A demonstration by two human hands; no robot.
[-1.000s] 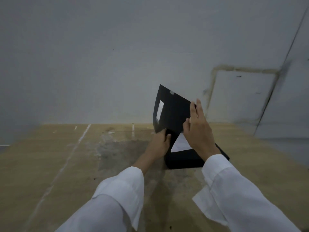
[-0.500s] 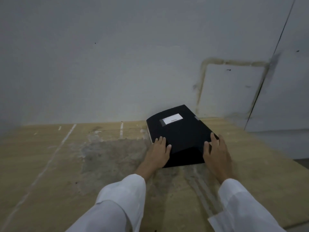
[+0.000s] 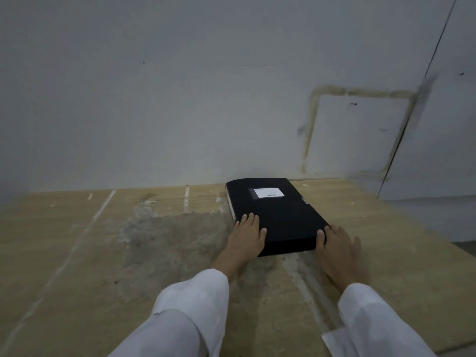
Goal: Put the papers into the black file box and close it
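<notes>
The black file box (image 3: 278,215) lies flat and closed on the wooden table, with a white label (image 3: 268,193) on its lid. No papers show; a thin white edge runs along the box's left side. My left hand (image 3: 247,234) rests flat on the near left corner of the lid, fingers spread. On the table at the near right corner lies my right hand (image 3: 337,247), its thumb and fingertips touching the box's side. Both arms wear white sleeves.
The worn wooden table (image 3: 103,253) stretches left and toward me, with pale scratches and a grey patch. A grey wall (image 3: 180,99) stands right behind the box. The table's right edge (image 3: 425,228) drops off to a darker floor.
The lid, held upright a second ago with white paper visible inside, has come down flat and shut. My right hand has moved from the lid down to the box's near right corner.
</notes>
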